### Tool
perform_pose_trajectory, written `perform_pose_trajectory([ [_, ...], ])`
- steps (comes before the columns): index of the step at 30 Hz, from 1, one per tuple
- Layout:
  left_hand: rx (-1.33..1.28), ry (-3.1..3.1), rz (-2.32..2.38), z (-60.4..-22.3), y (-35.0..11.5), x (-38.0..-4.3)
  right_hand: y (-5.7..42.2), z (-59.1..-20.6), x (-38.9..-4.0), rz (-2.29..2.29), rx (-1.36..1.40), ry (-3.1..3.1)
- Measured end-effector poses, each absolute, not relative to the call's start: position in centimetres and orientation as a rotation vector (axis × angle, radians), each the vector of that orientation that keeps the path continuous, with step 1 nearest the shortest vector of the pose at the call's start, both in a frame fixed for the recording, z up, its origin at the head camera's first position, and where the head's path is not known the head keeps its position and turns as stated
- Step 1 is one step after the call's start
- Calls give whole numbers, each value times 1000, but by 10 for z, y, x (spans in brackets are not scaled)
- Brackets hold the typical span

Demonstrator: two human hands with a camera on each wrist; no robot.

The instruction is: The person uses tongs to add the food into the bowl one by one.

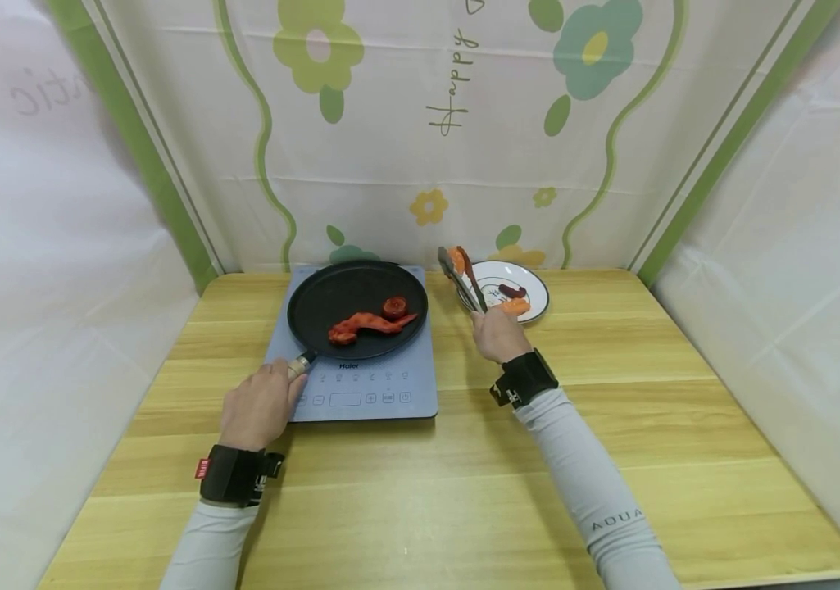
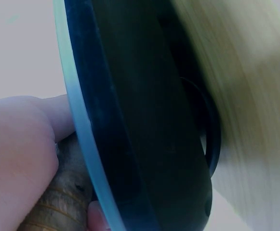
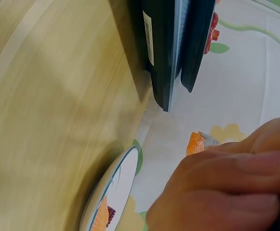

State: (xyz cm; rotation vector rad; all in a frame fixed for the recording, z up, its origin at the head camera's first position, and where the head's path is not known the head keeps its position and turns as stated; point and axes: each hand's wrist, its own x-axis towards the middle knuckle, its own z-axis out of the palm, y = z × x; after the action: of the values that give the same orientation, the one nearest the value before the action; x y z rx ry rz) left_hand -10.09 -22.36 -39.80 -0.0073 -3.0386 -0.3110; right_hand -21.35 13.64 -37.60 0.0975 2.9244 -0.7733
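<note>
My left hand (image 1: 253, 406) grips the handle (image 1: 301, 365) of a black frying pan (image 1: 327, 303), which sits on an induction cooktop (image 1: 420, 385). A long red piece of food (image 1: 370, 321) and a round red slice (image 1: 394, 307) lie in the pan. My right hand (image 1: 499, 334) holds tongs (image 1: 473, 293) pointing away from me, just right of the pan. Between their tips is an orange piece of food (image 3: 195, 143), raised near the left rim of a white plate (image 1: 538, 287). Another orange piece (image 1: 515, 306) and a dark red piece (image 1: 512, 291) lie on that plate.
The cooktop and plate stand near the back edge of a wooden table (image 1: 611, 410). A flower-printed cloth (image 1: 390, 147) hangs right behind them. White sheets (image 1: 796, 246) close in the sides.
</note>
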Motion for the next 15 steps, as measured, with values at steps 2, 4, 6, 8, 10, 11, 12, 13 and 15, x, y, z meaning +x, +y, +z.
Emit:
perform_pose_trajectory([
  [2, -6, -3039, -313, -398, -223, -101, 136, -375, -213, -771, 88, 2926],
  [4, -6, -3040, -316, -398, -223, -101, 135, -374, -212, -764, 69, 2925],
  [6, -8, -3041, -315, -398, -223, -101, 134, -373, -211, -756, 54, 2930],
  [8, -8, -3043, -313, -398, -224, -101, 133, -372, -210, -751, 38, 2934],
  [10, -6, -3046, -312, -398, -224, -101, 131, -372, -209, -743, 19, 2932],
  [11, -4, -3047, -312, -398, -224, -101, 131, -372, -209, -743, 11, 2932],
  [12, -1, -3048, -312, -398, -224, -102, 130, -372, -209, -742, 1, 2926],
  [13, 1, -3049, -313, -398, -224, -102, 130, -371, -208, -744, -9, 2921],
  [15, 1, -3048, -313, -398, -224, -102, 129, -371, -208, -748, -35, 2918],
])
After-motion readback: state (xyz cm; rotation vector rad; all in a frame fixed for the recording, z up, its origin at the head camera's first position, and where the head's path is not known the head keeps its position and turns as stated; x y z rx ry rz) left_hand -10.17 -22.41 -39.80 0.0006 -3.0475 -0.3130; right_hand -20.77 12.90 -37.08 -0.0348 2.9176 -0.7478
